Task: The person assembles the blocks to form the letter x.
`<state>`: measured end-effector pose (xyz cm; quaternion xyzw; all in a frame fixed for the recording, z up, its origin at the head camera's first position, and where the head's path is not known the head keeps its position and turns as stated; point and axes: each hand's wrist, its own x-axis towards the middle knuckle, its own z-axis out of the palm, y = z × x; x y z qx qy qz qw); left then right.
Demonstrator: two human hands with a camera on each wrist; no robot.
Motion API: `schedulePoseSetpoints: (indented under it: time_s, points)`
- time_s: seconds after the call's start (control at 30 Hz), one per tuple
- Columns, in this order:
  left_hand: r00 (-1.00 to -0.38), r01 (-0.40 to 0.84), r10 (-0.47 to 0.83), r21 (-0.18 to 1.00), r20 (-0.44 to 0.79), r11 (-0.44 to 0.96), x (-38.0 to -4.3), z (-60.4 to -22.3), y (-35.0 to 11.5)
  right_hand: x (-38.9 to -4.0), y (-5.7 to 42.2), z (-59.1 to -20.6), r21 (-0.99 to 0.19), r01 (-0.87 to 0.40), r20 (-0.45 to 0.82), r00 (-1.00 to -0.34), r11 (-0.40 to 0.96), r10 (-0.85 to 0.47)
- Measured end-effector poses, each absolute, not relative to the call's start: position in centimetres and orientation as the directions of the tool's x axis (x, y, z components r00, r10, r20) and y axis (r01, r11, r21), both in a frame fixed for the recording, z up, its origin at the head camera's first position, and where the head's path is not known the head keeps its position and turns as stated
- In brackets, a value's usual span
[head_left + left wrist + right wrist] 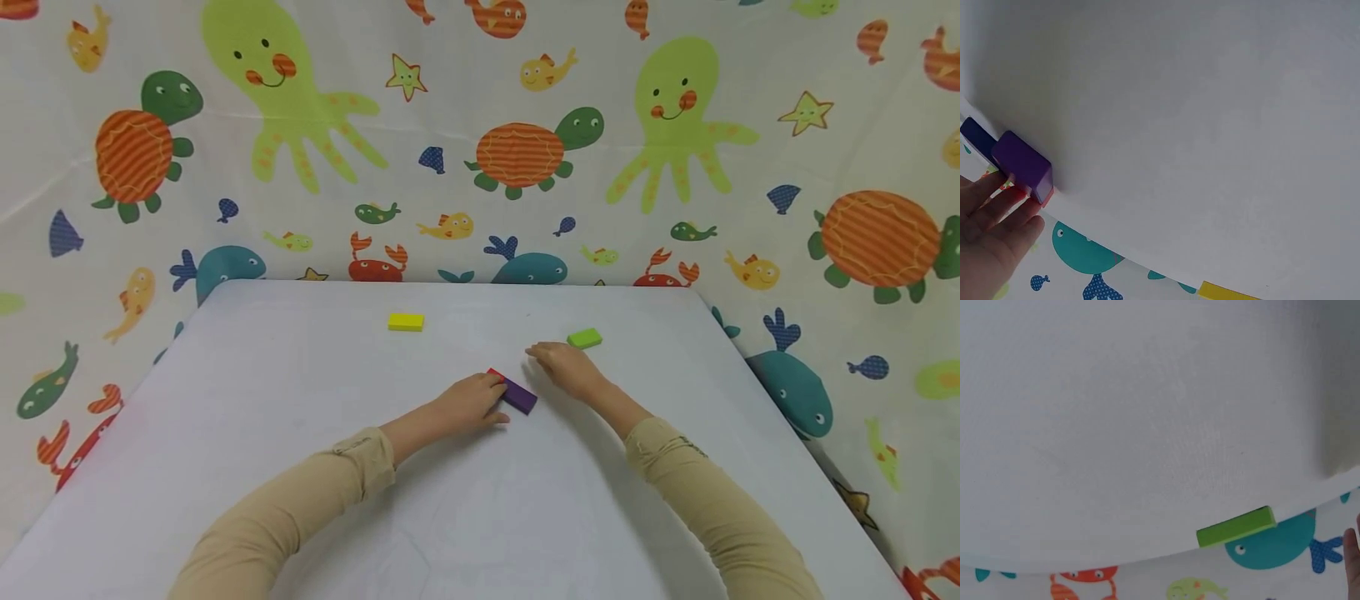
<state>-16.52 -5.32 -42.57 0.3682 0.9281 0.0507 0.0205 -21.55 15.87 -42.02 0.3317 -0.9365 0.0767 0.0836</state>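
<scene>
My left hand (467,402) reaches to the middle of the table, fingertips against a purple block (519,398) and a red block (495,374) beside it. Its thumb lies apart from them, lower down. In the left wrist view the fingers reach toward the purple block's side; a dark blue block (977,137) adjoins it, and only a sliver of red shows behind. My right hand (567,368) hovers to the right with nothing in it, fingers relaxed, close to a light green block (585,338). In the right wrist view only a few fingers (1352,553) appear at the edge.
A yellow block (406,322) lies toward the back left of the white table (322,350). Behind the table hangs a cloth (450,100) printed with sea animals, which also runs along both sides.
</scene>
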Motion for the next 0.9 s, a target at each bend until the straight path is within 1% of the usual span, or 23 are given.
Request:
schedulePoseSetpoints:
  time_s: [0.1, 0.2, 0.33, 0.47, 0.57, 0.63, 0.77, 0.9]
  points:
    - [-0.723, 0.689, 0.690, 0.046, -0.006, 0.723, -16.4, -42.6, -5.2, -21.8, 16.0, -41.6, -0.106, -0.597, 0.173, -0.799, 0.795, -0.576]
    - [-0.729, 0.684, 0.685, 0.021, -0.016, 0.729, -16.2, -42.6, -5.2, -22.2, 16.3, -41.4, -0.127, -0.564, 0.147, -0.824, 0.816, -0.547]
    - [-0.741, 0.667, 0.670, 0.057, -0.043, 0.743, -15.9, -42.5, -5.3, -22.5, 16.9, -41.3, -0.141, -0.556, 0.157, -0.829, 0.819, -0.536]
    - [-0.741, 0.660, 0.668, 0.108, -0.067, 0.743, -15.8, -42.4, -5.4, -23.0, 17.9, -41.2, -0.152, -0.547, 0.210, -0.832, 0.823, -0.514]
    - [-0.739, 0.657, 0.670, 0.139, -0.075, 0.741, -15.7, -42.3, -5.5, -23.5, 18.8, -41.2, -0.184, -0.527, 0.248, -0.842, 0.830, -0.480]
    - [-0.738, 0.658, 0.670, 0.139, -0.076, 0.740, -15.6, -42.2, -5.6, -23.8, 19.4, -41.2, -0.215, -0.504, 0.253, -0.856, 0.837, -0.451]
    - [-0.738, 0.662, 0.670, 0.110, -0.082, 0.742, -15.7, -42.3, -5.5, -24.3, 20.3, -41.5, -0.277, -0.448, 0.212, -0.891, 0.850, -0.401]
    - [-0.726, 0.680, 0.684, 0.067, -0.074, 0.730, -15.9, -42.5, -5.5, -24.6, 21.0, -41.7, -0.317, -0.377, 0.120, -0.926, 0.870, -0.357]
